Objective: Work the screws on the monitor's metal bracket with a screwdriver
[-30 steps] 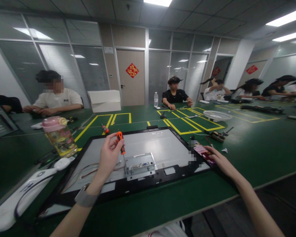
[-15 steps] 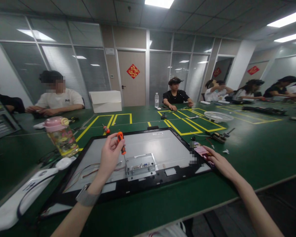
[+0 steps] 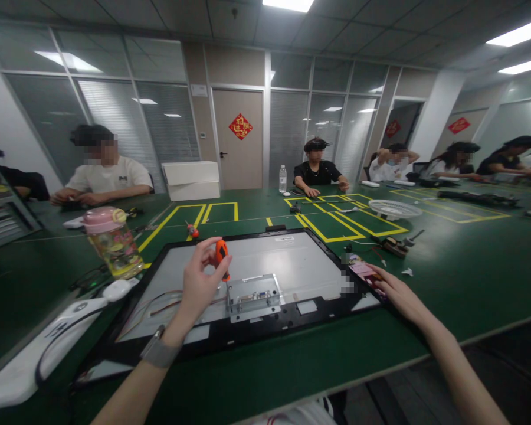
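Green counter [image 3: 473, 260]: carries a large black-framed panel [image 3: 287, 260], laid flat. Left hand [image 3: 201, 274]: reaching in from lower left, raised over the panel, fingers curled, thumb opposed; its grip is clamped on the handle of a screwdriver [image 3: 222, 252]. Right hand [image 3: 396, 289]: reaching in from lower right, held low, palm down, fingers extended left. Metal bracket [image 3: 254, 308]: on the panel, right of and below the left hand. Phone [image 3: 366, 273]: under the right fingertips at the panel's right edge; cannot tell whether that grip is closed round it. Screwdriver: handle near upright between left thumb and fingers, shaft pointing down at the bracket's left end; tip contact unclear. Grey watch [image 3: 161, 352]: on left wrist.
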Demonstrator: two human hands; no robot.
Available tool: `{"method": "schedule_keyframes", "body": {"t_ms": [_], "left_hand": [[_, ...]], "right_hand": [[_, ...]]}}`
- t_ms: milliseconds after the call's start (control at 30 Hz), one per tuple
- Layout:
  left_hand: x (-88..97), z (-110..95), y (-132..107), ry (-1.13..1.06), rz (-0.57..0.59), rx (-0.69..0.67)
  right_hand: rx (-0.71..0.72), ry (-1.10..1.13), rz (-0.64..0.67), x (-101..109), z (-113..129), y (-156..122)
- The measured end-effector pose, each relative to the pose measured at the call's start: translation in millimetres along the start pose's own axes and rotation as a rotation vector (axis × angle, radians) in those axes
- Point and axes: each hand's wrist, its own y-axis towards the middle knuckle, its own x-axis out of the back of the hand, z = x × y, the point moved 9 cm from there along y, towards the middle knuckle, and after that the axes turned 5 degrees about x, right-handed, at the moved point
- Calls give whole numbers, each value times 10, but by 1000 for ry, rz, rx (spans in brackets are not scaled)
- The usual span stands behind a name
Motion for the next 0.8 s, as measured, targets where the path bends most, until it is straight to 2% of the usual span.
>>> {"method": "schedule_keyframes", "body": {"t_ms": [200,400,800], "left_hand": [[-104,-71,-72,82,58,-81],[-77,-70,-102,137,-6,-115],[-118,-61,-149,146,19,-158]], "right_hand": [[9,13,21,-23,-9,3],[22,16,-1,-15,-36,16],[19,14,20,-19,-39,6]]}}
